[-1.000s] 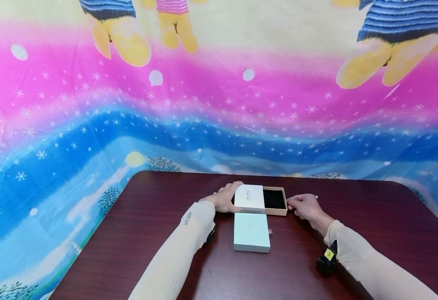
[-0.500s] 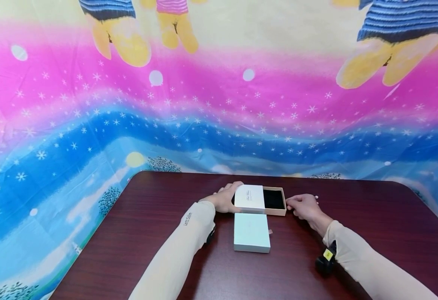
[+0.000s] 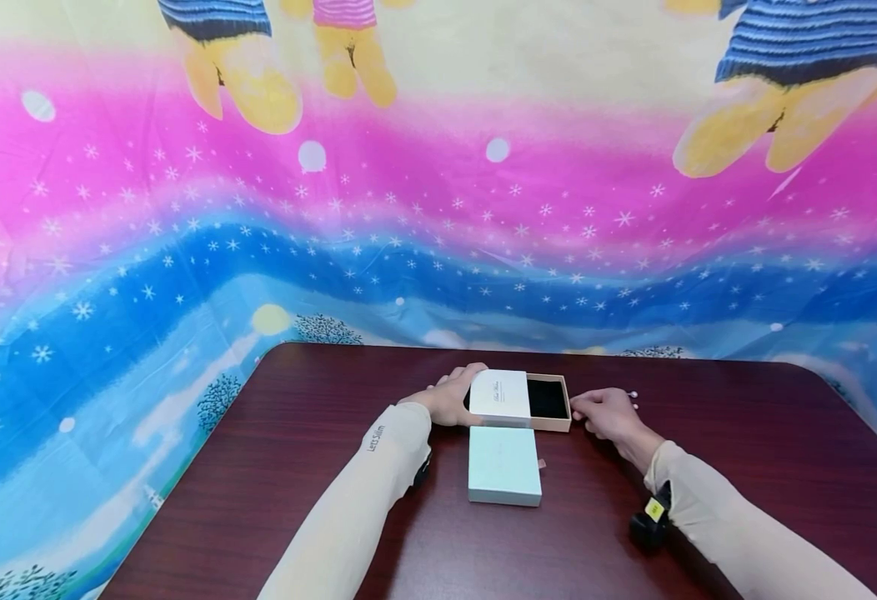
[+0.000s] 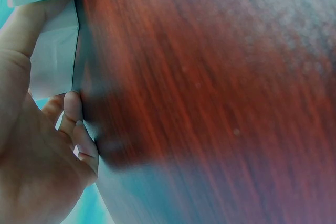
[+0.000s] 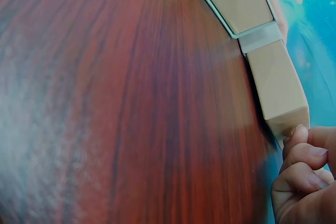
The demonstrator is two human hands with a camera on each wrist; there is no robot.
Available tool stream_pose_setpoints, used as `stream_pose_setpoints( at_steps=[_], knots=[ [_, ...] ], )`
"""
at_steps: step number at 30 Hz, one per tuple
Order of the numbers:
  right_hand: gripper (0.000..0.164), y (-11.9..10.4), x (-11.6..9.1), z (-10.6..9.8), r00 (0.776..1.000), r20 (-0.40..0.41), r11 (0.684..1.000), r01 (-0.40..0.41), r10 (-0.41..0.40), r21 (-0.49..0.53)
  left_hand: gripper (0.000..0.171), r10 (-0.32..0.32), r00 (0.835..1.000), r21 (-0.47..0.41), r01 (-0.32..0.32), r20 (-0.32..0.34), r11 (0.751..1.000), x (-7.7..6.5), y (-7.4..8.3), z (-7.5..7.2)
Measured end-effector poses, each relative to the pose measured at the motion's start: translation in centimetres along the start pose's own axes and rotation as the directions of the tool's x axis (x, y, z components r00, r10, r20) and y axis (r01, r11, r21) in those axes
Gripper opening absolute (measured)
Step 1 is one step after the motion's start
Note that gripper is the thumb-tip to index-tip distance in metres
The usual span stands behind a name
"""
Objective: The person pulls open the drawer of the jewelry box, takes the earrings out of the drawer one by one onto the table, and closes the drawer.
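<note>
Where the dark red wood-grain table [image 3: 709,467] reaches its middle, a small drawer-style gift box lies flat: a white cardboard sleeve [image 3: 500,397] with faint script on its top, and a tan cardboard tray with a black lining [image 3: 549,400] drawn partway out of the sleeve's right end. The left hand [image 3: 448,398] grips the sleeve at its left end, thumb along the near side and fingers curled round the far side; the left wrist view shows the thumb lying flat against the white wall and the fingertips [image 4: 73,109] bent at the lower corner. The right hand [image 3: 609,414] sits at the tray's exposed right end, fingers curled, the fingertips [image 5: 300,140] touching the tan end wall at its corner; whether they pinch it or only press against it cannot be told. The two hands are apart, one at each end of the box. Just beside the box, on its near side, lies a pale mint-blue square cardboard box [image 3: 503,464], flat and closed, with a small tan pull tab [image 3: 541,463] at its right edge. Both forearms wear beige sleeves. Behind the table hangs a bright backdrop cloth [image 3: 183,233] with pink, blue and star-speckled bands.
</note>
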State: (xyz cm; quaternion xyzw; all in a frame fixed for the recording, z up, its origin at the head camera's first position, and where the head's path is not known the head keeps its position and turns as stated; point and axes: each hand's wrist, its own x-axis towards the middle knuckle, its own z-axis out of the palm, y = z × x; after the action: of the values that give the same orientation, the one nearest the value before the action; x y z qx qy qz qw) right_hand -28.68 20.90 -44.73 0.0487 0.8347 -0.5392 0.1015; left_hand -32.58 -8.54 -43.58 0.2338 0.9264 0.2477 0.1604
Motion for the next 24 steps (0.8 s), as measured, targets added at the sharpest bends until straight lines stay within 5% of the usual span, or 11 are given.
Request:
stream_pose_setpoints(
  at_steps=[24],
  knots=[
    [0.029,-0.19,0.1,0.35,1.0,-0.009,1.0,0.003,-0.003,0.005,0.092,0.001,1.0,-0.003,-0.001,0.003,1.0,-0.29,0.25,-0.09]
  ],
)
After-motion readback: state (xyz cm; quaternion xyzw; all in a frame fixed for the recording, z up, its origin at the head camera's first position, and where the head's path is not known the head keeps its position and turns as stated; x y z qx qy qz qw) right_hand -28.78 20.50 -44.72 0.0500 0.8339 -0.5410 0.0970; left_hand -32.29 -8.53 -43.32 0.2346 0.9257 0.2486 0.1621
